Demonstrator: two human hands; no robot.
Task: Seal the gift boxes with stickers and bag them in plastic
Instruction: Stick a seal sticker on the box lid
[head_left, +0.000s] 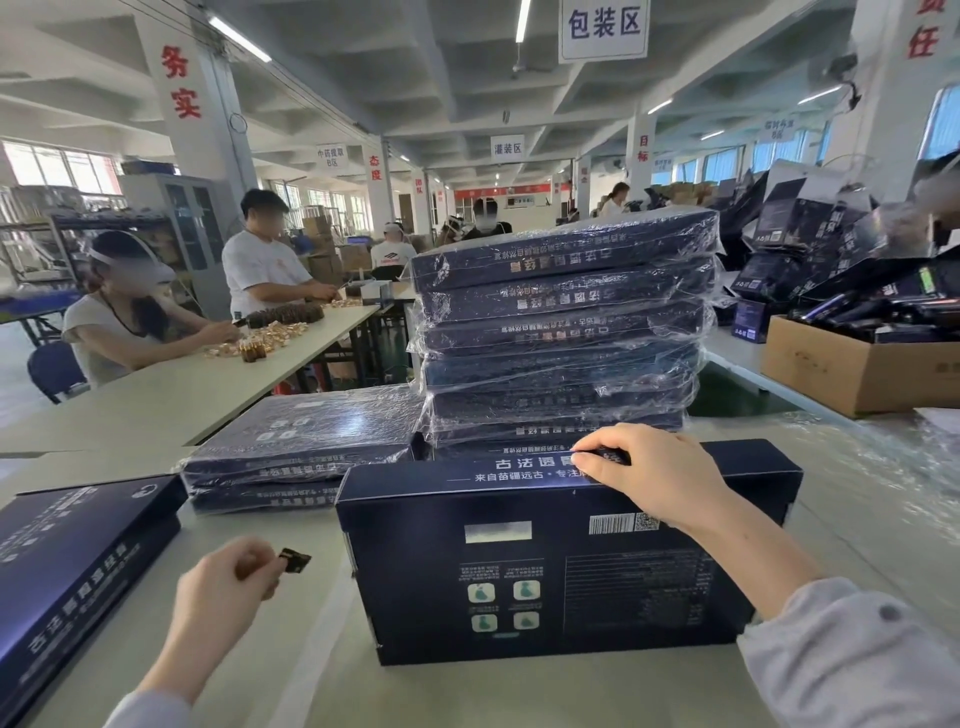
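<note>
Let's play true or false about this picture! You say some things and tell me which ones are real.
1. The left hand pinches a small dark sticker. True.
2. The right hand lies flat on the table, away from every box. False: it holds the far top edge of the blue box in front.
3. The tall stack behind that box is wrapped in clear plastic. True.
4. The blue box in front is already bagged in plastic. False: it is bare, with its barcode showing.
5. The brown carton on the right is empty. False: dark packages fill it.
</note>
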